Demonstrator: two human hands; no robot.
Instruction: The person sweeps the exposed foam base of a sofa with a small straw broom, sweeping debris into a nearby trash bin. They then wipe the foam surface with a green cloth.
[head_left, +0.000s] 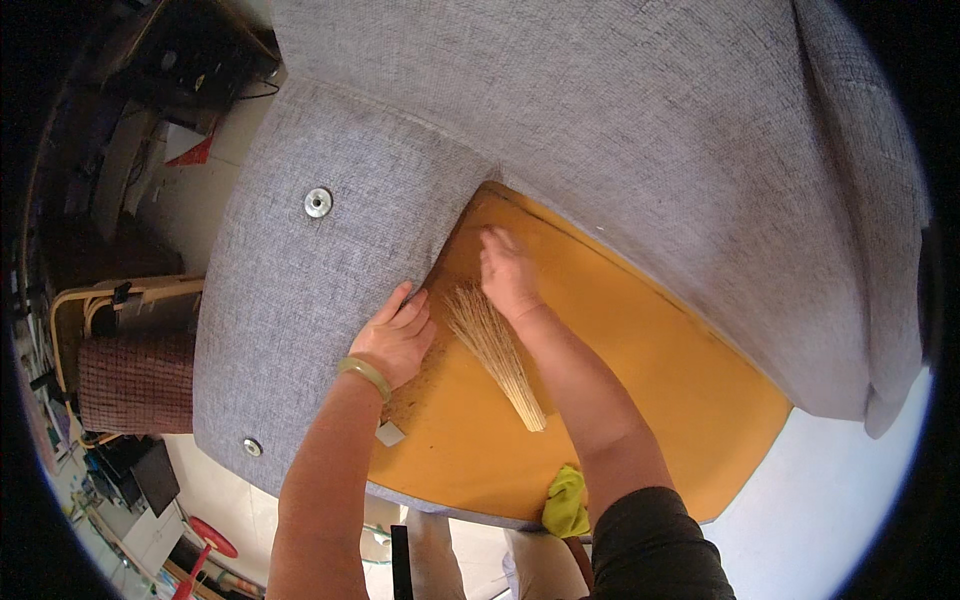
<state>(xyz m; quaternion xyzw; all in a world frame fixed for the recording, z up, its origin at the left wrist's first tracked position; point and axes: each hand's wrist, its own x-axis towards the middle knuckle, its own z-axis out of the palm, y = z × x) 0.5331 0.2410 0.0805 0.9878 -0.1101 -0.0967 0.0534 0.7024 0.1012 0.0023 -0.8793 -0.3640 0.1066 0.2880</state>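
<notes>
My left hand (397, 335), with a bangle at the wrist, rests at the inner edge of the grey sofa armrest (322, 277), its fingertips on the fabric edge. Slightly blurred, my right hand (510, 270) is over the orange sofa base (637, 360), near its back corner; whether it holds anything is unclear. Below it, a straw whisk broom (501, 356) lies on the base, its bristles towards the corner. Dark crumbs of dirt are scattered between the armrest and the broom. A small whitish piece (390, 433) lies by my left forearm.
The grey sofa backrest (585, 112) rises along the far side. A yellow-green cloth (566, 502) hangs at the base's front edge. Two metal discs are set in the armrest. Left of the sofa are a chair with a woven brown cover (135, 382) and a red stand (212, 537).
</notes>
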